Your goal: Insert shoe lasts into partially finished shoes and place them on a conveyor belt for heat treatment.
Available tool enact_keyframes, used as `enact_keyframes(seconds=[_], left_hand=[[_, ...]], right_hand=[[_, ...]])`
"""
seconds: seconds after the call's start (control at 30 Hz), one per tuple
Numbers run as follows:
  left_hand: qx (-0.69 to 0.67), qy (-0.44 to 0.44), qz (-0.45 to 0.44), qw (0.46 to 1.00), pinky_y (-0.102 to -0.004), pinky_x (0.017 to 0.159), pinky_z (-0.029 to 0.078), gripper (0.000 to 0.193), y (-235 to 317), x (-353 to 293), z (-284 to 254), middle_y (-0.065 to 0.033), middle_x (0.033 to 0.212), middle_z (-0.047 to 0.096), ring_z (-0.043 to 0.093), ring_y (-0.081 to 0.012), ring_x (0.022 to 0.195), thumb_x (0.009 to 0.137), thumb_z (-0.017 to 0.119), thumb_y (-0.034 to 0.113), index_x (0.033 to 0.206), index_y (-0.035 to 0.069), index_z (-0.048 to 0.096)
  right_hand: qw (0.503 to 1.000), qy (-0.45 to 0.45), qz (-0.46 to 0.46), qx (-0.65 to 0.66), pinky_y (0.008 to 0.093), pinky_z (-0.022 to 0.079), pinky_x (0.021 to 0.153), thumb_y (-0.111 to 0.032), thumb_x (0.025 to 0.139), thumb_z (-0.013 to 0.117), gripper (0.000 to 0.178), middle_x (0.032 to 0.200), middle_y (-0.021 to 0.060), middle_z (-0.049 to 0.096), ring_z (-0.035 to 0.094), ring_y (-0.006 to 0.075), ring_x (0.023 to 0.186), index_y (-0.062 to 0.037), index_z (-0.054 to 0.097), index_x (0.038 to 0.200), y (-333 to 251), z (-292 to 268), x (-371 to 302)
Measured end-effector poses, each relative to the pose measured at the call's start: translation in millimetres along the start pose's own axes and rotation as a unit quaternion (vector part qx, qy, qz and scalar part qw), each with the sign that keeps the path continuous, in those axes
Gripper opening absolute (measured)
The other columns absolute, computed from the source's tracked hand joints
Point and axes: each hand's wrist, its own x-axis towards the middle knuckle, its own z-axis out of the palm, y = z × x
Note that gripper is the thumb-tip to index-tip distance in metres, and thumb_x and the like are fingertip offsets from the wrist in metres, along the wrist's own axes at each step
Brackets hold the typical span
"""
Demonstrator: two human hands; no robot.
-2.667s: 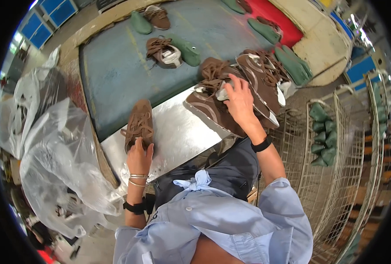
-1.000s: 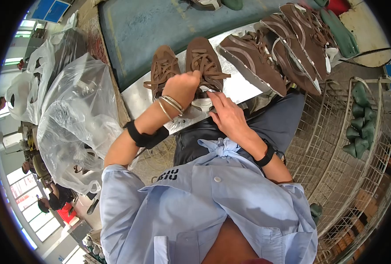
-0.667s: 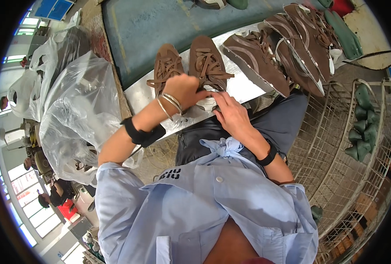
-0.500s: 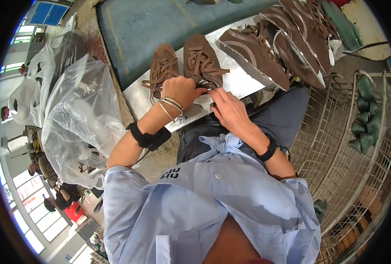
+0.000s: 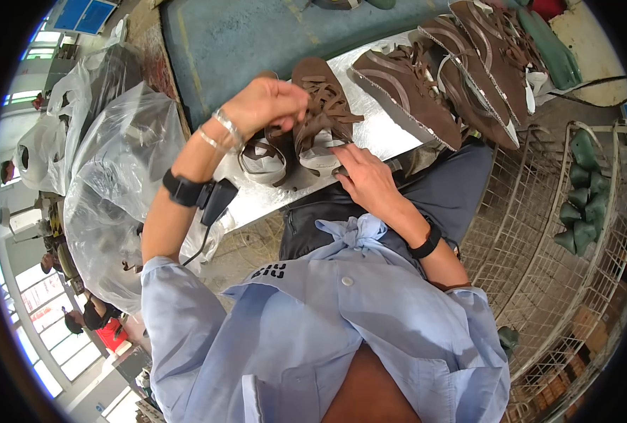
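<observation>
My left hand (image 5: 274, 104) is curled by the laces of a brown shoe (image 5: 320, 77) (can't tell if pinching); right hand (image 5: 371, 182), fingers extended, thumb apart, touches its heel. Bare metal plate (image 5: 385, 130) ahead.

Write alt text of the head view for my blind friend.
A person's right hand touches the back of a brown shoe on a metal sheet, while the left hand partly hides a second shoe beside it. More brown shoes lie to the right.

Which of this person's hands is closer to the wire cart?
The right hand: it is at the heel of a brown shoe, left of the wire cart. The left hand is farther left, beside that shoe's laces.
</observation>
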Motion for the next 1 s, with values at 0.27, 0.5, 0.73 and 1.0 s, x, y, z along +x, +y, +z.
enact_keyframes(seconds=[0.27,0.5,0.73,1.0], left_hand=[[-0.027,0.185,0.238,0.953,-0.0288,0.106,0.04,0.05,-41,43,7,-0.0143,0.142,0.051,0.05,-0.0193,0.129,0.094,0.063,0.011,0.138,-0.005,0.046],[0.196,0.424,0.171,0.867,-0.0274,0.081,0.051,0.02,-74,-42,21,-0.0058,0.101,0.072,0.066,-0.0127,0.092,0.093,0.064,0.011,0.108,0.0,0.067],[0.402,0.433,0.203,0.781,-0.0382,0.084,0.05,0.014,-126,-82,76,-0.0104,0.102,0.068,0.063,-0.0303,0.094,0.08,0.072,0.007,0.094,0.004,0.07],[0.684,0.304,0.114,0.653,-0.0435,0.101,0.038,0.045,-102,-41,24,-0.0051,0.124,0.056,0.048,-0.0253,0.12,0.061,0.082,0.034,0.096,0.006,0.072]], right_hand=[[1.0,-0.004,0.009,0.013,0.0433,0.05,0.081,-0.003,0.079,0.067,0.058,0.114,0.0122,0.056,0.058,0.0335,0.092,-0.0076,0.048,0.134,2,-1,-1],[0.999,0.011,-0.024,-0.024,0.0422,0.051,0.084,0.006,0.072,0.065,0.069,0.127,0.0128,0.053,0.057,0.0326,0.095,-0.007,0.048,0.137,-17,-18,6],[0.984,0.104,-0.13,-0.064,0.0363,0.048,0.078,-0.003,0.071,0.067,0.038,0.109,0.0085,0.061,0.056,0.0267,0.099,-0.0044,0.065,0.108,-47,-20,32],[0.974,0.069,-0.17,-0.134,0.0382,0.042,0.094,-0.013,0.072,0.07,0.037,0.106,0.0085,0.062,0.053,0.0262,0.106,-0.0043,0.067,0.107,-33,44,78]])
